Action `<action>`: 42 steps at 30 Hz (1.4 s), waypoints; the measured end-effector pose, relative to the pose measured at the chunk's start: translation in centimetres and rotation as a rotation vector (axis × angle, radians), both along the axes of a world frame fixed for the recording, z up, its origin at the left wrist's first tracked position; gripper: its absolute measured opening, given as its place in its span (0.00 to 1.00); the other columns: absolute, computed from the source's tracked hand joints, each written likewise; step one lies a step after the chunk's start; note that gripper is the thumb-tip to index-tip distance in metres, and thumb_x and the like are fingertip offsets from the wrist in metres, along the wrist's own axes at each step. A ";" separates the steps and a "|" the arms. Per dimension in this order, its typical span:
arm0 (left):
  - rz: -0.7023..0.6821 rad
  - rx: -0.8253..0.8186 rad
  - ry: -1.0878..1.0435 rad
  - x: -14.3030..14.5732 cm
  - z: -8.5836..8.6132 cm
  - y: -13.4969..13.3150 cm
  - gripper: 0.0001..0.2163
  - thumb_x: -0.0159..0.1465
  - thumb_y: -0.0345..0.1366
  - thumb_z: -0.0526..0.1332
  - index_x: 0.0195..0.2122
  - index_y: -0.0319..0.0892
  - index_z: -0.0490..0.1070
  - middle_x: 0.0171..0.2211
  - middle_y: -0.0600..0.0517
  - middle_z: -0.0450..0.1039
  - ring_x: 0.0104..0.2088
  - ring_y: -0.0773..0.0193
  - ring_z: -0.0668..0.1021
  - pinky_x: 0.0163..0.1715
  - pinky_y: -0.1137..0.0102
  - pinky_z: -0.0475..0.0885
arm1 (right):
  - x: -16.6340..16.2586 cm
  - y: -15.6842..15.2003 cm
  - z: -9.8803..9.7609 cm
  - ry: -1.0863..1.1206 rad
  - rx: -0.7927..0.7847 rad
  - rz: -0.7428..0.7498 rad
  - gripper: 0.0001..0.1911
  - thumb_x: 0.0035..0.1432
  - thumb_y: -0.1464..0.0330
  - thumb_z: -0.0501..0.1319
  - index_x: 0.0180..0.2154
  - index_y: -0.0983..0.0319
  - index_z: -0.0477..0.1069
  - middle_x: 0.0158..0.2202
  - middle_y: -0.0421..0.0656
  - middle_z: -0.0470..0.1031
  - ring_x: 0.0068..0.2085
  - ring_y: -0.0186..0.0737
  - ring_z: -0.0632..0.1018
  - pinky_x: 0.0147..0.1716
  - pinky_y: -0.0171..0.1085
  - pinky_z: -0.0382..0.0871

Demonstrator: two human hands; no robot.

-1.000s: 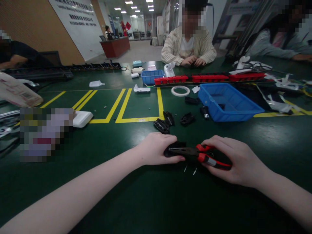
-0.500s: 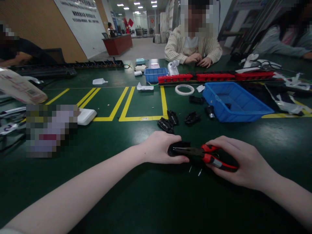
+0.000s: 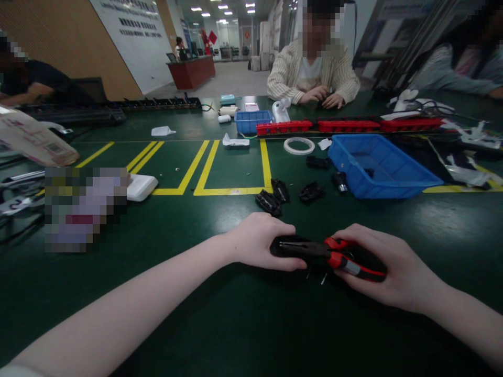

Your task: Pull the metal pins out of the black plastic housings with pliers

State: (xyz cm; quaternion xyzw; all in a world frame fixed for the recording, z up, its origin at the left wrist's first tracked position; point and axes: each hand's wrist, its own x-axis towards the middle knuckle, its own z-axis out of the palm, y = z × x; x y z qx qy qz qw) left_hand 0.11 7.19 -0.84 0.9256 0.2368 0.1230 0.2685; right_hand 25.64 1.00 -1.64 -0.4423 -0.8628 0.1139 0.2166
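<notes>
My left hand (image 3: 265,242) grips a black plastic part (image 3: 277,248) between thumb and fingers. Wrapped round the red and black handles of a pair of needle-nose pliers (image 3: 338,256) is my right hand (image 3: 387,264). The pliers' long jaws point left and lie over the black part; a small shiny bit shows near their tip, too small to name. Below the jaws, two thin metal pins (image 3: 324,279) lie on the table. Just beyond my left hand are several black shell-like pieces (image 3: 268,202), and a black piece with a silver end (image 3: 340,181).
A blue bin (image 3: 385,173) stands right of centre, behind a roll of white tape (image 3: 299,146). A smaller blue basket (image 3: 253,122) and a long red strip (image 3: 348,126) lie farther back. A white box (image 3: 142,187) is at left. A person (image 3: 314,78) sits opposite.
The view has shifted slightly. The pliers' jaws have tilted a little on the black part, and both hands keep their holds.
</notes>
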 end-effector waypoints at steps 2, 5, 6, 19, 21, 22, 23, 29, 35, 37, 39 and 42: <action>-0.023 -0.009 -0.011 0.0 0.0 0.0 0.17 0.61 0.50 0.60 0.27 0.39 0.67 0.22 0.57 0.67 0.23 0.71 0.70 0.25 0.76 0.61 | -0.3 -0.1 0.0 0.035 -0.039 -0.015 0.16 0.53 0.62 0.60 0.44 0.57 0.65 0.37 0.42 0.73 0.35 0.39 0.76 0.32 0.38 0.71; -0.021 0.028 -0.020 0.0 -0.1 -0.1 0.19 0.61 0.51 0.60 0.25 0.39 0.65 0.21 0.57 0.66 0.22 0.71 0.69 0.25 0.75 0.60 | -0.4 -0.1 0.0 0.047 -0.055 -0.016 0.15 0.52 0.63 0.60 0.43 0.58 0.65 0.37 0.43 0.73 0.35 0.39 0.76 0.32 0.37 0.71; -0.019 0.043 -0.019 0.0 -0.1 -0.1 0.19 0.60 0.52 0.59 0.25 0.39 0.65 0.21 0.57 0.65 0.22 0.71 0.69 0.25 0.75 0.60 | -0.4 -0.1 0.0 0.046 -0.057 -0.012 0.15 0.52 0.63 0.60 0.43 0.58 0.65 0.37 0.44 0.73 0.35 0.39 0.76 0.32 0.37 0.71; -0.058 0.067 -0.111 -0.2 -0.4 -0.2 0.19 0.60 0.51 0.59 0.24 0.40 0.62 0.21 0.57 0.62 0.23 0.70 0.67 0.25 0.74 0.58 | -0.4 -0.4 -0.1 0.022 0.082 0.004 0.16 0.51 0.66 0.59 0.44 0.58 0.65 0.38 0.43 0.74 0.36 0.38 0.76 0.34 0.37 0.71; -0.046 0.066 -0.131 -0.1 -0.3 -0.2 0.19 0.60 0.51 0.59 0.24 0.40 0.61 0.21 0.57 0.61 0.23 0.70 0.67 0.24 0.74 0.58 | -0.5 -0.4 -0.1 0.025 0.082 0.001 0.16 0.51 0.66 0.60 0.44 0.58 0.65 0.38 0.43 0.74 0.36 0.38 0.76 0.34 0.37 0.71; -0.043 0.065 -0.137 -0.1 -0.3 -0.2 0.19 0.60 0.51 0.59 0.24 0.40 0.61 0.21 0.57 0.61 0.23 0.70 0.67 0.24 0.74 0.58 | -0.5 -0.4 -0.1 0.027 0.080 0.003 0.16 0.52 0.66 0.59 0.44 0.58 0.65 0.38 0.44 0.73 0.36 0.38 0.76 0.34 0.37 0.71; -0.042 0.066 -0.140 -0.1 -0.3 -0.2 0.19 0.60 0.51 0.59 0.24 0.40 0.61 0.21 0.57 0.61 0.23 0.70 0.67 0.24 0.74 0.58 | -0.5 -0.4 -0.1 0.027 0.076 0.004 0.16 0.52 0.67 0.59 0.44 0.58 0.65 0.38 0.44 0.73 0.36 0.38 0.76 0.34 0.37 0.71; -0.049 0.051 -0.134 -0.2 -0.4 -0.2 0.19 0.60 0.51 0.59 0.25 0.40 0.61 0.22 0.57 0.61 0.23 0.69 0.67 0.24 0.74 0.58 | -0.6 -0.5 0.0 0.025 0.041 0.002 0.16 0.52 0.67 0.59 0.45 0.58 0.64 0.39 0.44 0.72 0.37 0.38 0.75 0.35 0.38 0.71; -0.050 0.050 -0.141 -0.2 -0.4 -0.1 0.19 0.60 0.51 0.60 0.25 0.40 0.61 0.22 0.58 0.61 0.23 0.70 0.67 0.24 0.74 0.57 | -0.6 -0.5 0.0 0.030 0.040 -0.008 0.17 0.51 0.66 0.59 0.45 0.58 0.64 0.38 0.44 0.73 0.36 0.38 0.75 0.34 0.38 0.71; -0.045 0.052 -0.135 -0.1 -0.4 -0.1 0.18 0.60 0.51 0.60 0.26 0.41 0.61 0.22 0.58 0.62 0.23 0.70 0.67 0.24 0.74 0.57 | -0.6 -0.5 0.0 0.021 0.052 -0.015 0.17 0.51 0.66 0.60 0.45 0.57 0.64 0.39 0.44 0.73 0.36 0.39 0.76 0.35 0.38 0.71; -0.037 0.063 -0.130 -0.1 -0.4 -0.1 0.18 0.60 0.50 0.60 0.26 0.41 0.61 0.22 0.58 0.62 0.23 0.70 0.67 0.25 0.74 0.58 | -0.5 -0.5 -0.1 0.009 0.074 -0.024 0.17 0.52 0.66 0.59 0.45 0.57 0.64 0.40 0.44 0.73 0.37 0.40 0.76 0.36 0.39 0.71; -0.022 0.110 -0.124 -0.1 -0.5 -0.1 0.18 0.60 0.51 0.61 0.27 0.41 0.62 0.23 0.59 0.64 0.23 0.70 0.67 0.28 0.73 0.60 | -0.3 -0.4 -0.4 -0.012 0.101 -0.035 0.18 0.51 0.66 0.59 0.46 0.58 0.64 0.41 0.46 0.74 0.39 0.42 0.76 0.37 0.41 0.72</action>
